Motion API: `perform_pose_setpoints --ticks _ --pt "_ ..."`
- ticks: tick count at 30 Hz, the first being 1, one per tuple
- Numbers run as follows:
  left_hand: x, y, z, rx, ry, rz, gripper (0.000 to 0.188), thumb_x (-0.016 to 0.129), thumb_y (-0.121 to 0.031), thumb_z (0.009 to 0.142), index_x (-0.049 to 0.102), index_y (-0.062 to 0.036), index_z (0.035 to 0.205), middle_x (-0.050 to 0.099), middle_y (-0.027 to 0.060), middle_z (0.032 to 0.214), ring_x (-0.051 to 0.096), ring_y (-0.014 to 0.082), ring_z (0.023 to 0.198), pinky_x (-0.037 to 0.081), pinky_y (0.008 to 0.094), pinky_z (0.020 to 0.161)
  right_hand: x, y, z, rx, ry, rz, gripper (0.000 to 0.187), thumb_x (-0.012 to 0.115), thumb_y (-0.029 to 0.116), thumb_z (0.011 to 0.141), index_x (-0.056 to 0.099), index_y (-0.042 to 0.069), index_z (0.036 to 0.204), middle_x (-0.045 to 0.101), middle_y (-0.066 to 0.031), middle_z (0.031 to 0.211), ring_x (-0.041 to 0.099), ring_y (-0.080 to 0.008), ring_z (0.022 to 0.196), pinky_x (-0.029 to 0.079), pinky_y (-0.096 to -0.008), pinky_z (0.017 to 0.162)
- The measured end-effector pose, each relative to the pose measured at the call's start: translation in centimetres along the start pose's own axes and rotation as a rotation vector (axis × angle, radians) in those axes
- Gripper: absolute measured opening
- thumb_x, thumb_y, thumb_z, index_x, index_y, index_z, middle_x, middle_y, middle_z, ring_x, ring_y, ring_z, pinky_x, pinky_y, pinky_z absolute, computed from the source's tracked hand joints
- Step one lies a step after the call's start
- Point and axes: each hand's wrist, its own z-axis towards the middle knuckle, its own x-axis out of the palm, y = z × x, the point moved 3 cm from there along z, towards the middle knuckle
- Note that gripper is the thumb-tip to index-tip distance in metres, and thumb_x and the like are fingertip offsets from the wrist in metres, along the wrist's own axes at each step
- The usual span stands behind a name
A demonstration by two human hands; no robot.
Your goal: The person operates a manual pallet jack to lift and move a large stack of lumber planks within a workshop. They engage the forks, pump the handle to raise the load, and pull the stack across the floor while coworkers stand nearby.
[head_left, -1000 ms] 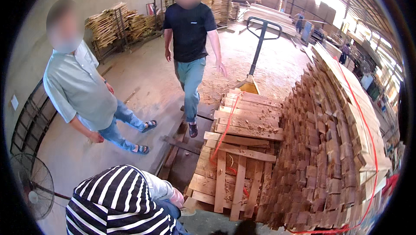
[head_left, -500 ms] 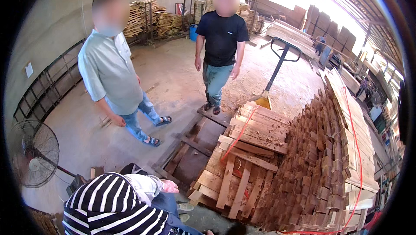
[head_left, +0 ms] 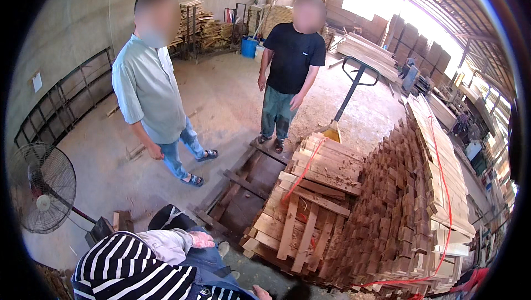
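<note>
My left arm, in a black-and-white striped top (head_left: pixel 119 255) with a pale oversleeve (head_left: pixel 166 244), bends across at the lower left. At its end my left hand (head_left: pixel 201 239), in a pink glove, lies by my blue jeans (head_left: pixel 202 264) with its fingers roughly straight and nothing visible in it. A bare bit of my right hand (head_left: pixel 261 292) shows at the lower edge; its fingers are cut off. Nearest to both hands is a low stack of boards (head_left: pixel 326 161) with loose slats (head_left: pixel 287 228) leaning on it. A tall block of stacked wood pieces (head_left: pixel 381 211) stands to its right.
Two people stand beyond the hands: one in a pale shirt (head_left: pixel 148 87), one in a black T-shirt (head_left: pixel 296 56). A pallet jack handle (head_left: pixel 351 92) rises behind the boards. Dark rails (head_left: pixel 243 184) lie left of the stack. A fan (head_left: pixel 43 189) stands at left.
The view has shifted slightly. The person in the black T-shirt now stands with feet closer together at the rails. More of my right hand shows at the lower edge; my left hand stays by my jeans.
</note>
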Motion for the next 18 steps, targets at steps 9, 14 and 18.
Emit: perform_pose_setpoints --ticks 9,14,18 --pt "1.1 3.9 -1.6 -0.026 -0.031 -0.085 0.058 0.05 -0.052 0.102 0.061 -0.0101 0.141 0.061 0.0167 0.143 0.054 0.0352 0.135 0.039 0.0431 0.114 0.4 1.3 1.5 -0.028 0.05 -0.052 0.048 0.062 0.039 0.098 0.063 0.013 0.138 0.062 -0.0149 0.138 0.054 -0.0342 0.131 0.041 -0.0418 0.112" --pt "1.6 2.5 -1.6 -0.122 0.039 -0.195 0.061 0.049 -0.053 0.102 0.059 -0.0088 0.142 0.06 0.0141 0.145 0.054 0.0326 0.135 0.039 0.0405 0.114 -0.8 2.2 0.7 0.079 0.055 -0.077 0.049 0.063 0.041 0.098 0.063 0.012 0.138 0.062 -0.0168 0.139 0.055 -0.0356 0.131 0.042 -0.0403 0.112" --pt "4.6 5.7 0.8 0.025 0.066 -0.121 0.053 0.05 -0.049 0.101 0.065 -0.0103 0.133 0.064 0.0148 0.139 0.058 0.035 0.129 0.043 0.0445 0.108 -0.7 1.6 -0.2 0.092 0.068 -0.015 0.053 0.067 0.043 0.096 0.064 0.008 0.136 0.064 -0.0185 0.135 0.056 -0.0366 0.129 0.042 -0.0404 0.112"
